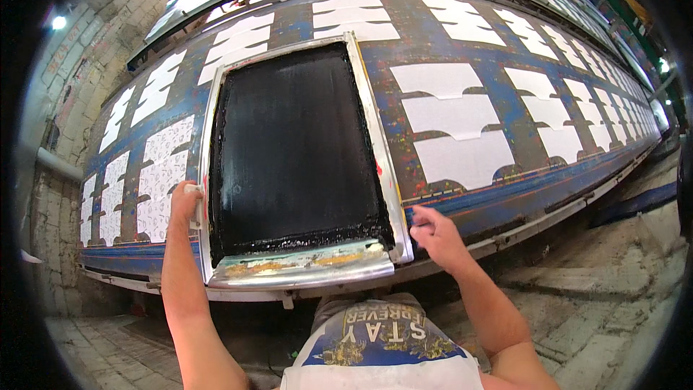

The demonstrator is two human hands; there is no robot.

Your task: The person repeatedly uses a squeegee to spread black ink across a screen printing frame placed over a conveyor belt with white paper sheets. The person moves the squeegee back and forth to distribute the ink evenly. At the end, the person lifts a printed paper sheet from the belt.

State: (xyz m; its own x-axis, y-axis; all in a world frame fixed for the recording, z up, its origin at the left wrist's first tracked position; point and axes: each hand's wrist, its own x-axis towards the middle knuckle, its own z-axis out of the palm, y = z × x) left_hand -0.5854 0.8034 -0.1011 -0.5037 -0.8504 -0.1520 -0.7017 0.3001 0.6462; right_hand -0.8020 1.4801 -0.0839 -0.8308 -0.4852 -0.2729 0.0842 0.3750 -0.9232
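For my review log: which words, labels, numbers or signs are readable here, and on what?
Wearer's shirt: large, readable lettering in pale tones; wording withheld.
Left wall: faint reddish marks, too blurred to read.
Patterned white pieces: small dark marks, too small to make out.

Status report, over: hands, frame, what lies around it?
Left hand grips white handle left of frame. Right hand beside frame, grip unclear. Frame over table, white pieces both sides.

We are in a screen-printing workshop: at the dial's centre lies an ink-black framed screen (pixel 296 144), at two o'clock white cut pieces (pixel 451 115) on a long paint-spattered table (pixel 415 50), at ten a block wall (pixel 68 65).
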